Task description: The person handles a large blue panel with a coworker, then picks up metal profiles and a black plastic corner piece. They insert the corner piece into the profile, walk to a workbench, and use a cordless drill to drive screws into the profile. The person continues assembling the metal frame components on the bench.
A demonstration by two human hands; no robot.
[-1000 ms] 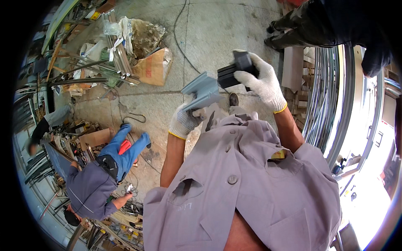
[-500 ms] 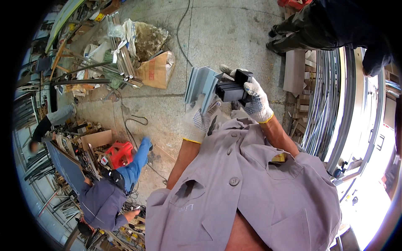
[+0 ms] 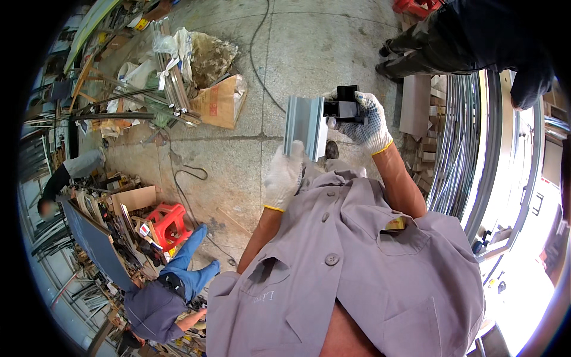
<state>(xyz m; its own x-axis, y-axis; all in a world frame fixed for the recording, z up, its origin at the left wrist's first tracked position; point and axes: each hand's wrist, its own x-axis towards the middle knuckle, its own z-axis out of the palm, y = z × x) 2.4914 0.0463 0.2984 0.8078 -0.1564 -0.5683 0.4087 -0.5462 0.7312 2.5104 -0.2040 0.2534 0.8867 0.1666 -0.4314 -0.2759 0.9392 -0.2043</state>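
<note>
My left hand (image 3: pixel 283 177), in a white knitted work glove with a yellow cuff, grips the lower end of a short grey metal profile (image 3: pixel 304 128). Its long grooves face up. In my right hand (image 3: pixel 370 126), gloved the same way with blue dots showing, is a black angular corner piece (image 3: pixel 344 107). The fingers close around its right side. The black piece's left end meets the right edge of the profile; I cannot tell whether it sits inside. Both are held in front of my grey shirt, above the concrete floor.
Long metal strips (image 3: pixel 455 149) lie along the right, beside a person in dark trousers (image 3: pixel 419 44). At lower left, another person in blue jeans (image 3: pixel 189 275) is near a red stool (image 3: pixel 168 225). Scrap bundles, a brown paper sack (image 3: pixel 219 102) and a black cable (image 3: pixel 259 71) are on the floor.
The profile has turned more upright and moved right, its grooved face now toward me. The black piece has rotated and shifted slightly upward beside it. The person at lower left has shifted position.
</note>
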